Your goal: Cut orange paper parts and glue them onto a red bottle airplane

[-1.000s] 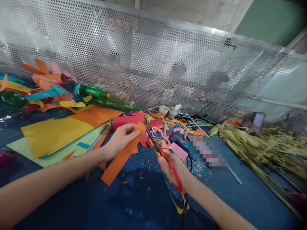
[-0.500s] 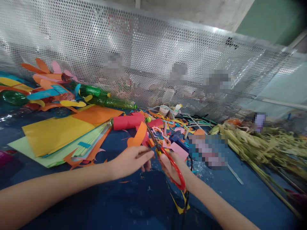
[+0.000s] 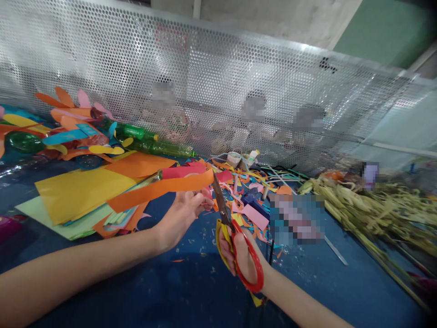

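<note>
Right hand (image 3: 244,255) at lower centre, fingers wrapped through the red-and-yellow handles of the scissors (image 3: 224,216). Blades look nearly together, tips up at the right end of the orange paper strip (image 3: 164,187), centre of frame. Left hand (image 3: 179,218) just below the strip, fingers curled in close; can't tell from here if they pinch it, contact hidden.

Clutter: strip runs across the front of the red-wrapped bottle (image 3: 182,171), covering part of it. Yellow sheet (image 3: 78,196), orange sheet (image 3: 143,165) and pale green paper (image 3: 37,212) overlap at centre left, beyond the left forearm. Upper left: paper-and-bottle model (image 3: 70,119) with orange, pink, blue and yellow petal shapes; green bottle (image 3: 167,148) lying to its right. Behind the scissors, a mess of coloured scraps, pink paper piece (image 3: 256,216), dark blue object (image 3: 253,203), small white bottle (image 3: 253,157) with yellow cap. Right side: dry husks (image 3: 355,205) in a heap, thin flat bar (image 3: 336,250) beside them. Perforated metal screen (image 3: 211,77) spans the upper frame, blurred people behind it.

Writing: reddish marks (image 3: 170,38) seen through the screen, upper left of centre, too fuzzy to read. Pixelated patches mask objects at right.
</note>
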A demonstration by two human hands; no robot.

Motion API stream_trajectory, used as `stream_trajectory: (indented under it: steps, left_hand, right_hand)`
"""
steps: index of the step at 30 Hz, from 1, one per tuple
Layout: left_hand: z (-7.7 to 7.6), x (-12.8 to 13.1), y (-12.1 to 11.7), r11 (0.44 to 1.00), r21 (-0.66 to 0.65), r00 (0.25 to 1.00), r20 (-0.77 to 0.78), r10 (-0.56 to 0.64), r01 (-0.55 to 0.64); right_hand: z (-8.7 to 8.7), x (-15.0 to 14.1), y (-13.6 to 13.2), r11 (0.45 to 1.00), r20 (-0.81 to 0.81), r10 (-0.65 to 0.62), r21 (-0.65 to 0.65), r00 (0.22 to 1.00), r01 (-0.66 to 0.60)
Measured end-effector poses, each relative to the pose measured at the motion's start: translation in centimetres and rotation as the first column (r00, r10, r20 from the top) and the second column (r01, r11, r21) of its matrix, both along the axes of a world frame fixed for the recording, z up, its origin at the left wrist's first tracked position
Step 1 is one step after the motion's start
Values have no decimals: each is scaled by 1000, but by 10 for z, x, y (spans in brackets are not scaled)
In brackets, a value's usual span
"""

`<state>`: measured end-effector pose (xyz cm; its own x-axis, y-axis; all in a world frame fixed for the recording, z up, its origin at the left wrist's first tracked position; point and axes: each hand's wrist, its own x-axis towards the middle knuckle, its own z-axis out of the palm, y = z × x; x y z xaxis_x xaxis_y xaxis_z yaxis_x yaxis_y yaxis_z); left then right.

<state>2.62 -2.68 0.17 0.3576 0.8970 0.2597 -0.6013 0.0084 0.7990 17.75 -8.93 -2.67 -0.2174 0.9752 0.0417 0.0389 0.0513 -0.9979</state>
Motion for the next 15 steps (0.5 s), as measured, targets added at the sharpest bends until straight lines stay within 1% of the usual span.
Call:
stream_trajectory:
  steps: [2, 4, 7, 10, 13, 15]
  left_hand:
    - [2, -1, 2, 998, -63, 1000, -18, 22, -23]
    - [1, -3, 6, 991, -115, 997, -45, 68, -72]
    - [1, -5, 11, 978, -150, 989, -61, 137, -145]
    - [3, -6, 15, 968, -188, 985, -56, 161, -169]
    - [6, -6, 17, 956, -231, 983, -50, 175, -182]
    - [6, -6, 16, 951, -249, 983, -52, 176, -184]
  right_hand:
    - [0, -5, -2, 996, -21, -16, -84, 1000, 14]
    - [-2, -8, -3, 987, -24, -39, -156, 999, 35]
    - [-5, -10, -5, 984, 24, -47, -169, 999, 51]
    - [-5, -9, -6, 993, 75, -4, -117, 997, 13]
    - [-3, -6, -5, 998, 157, 53, 24, 986, -58]
    - [-1, -4, -4, 990, 227, 41, 120, 973, -69]
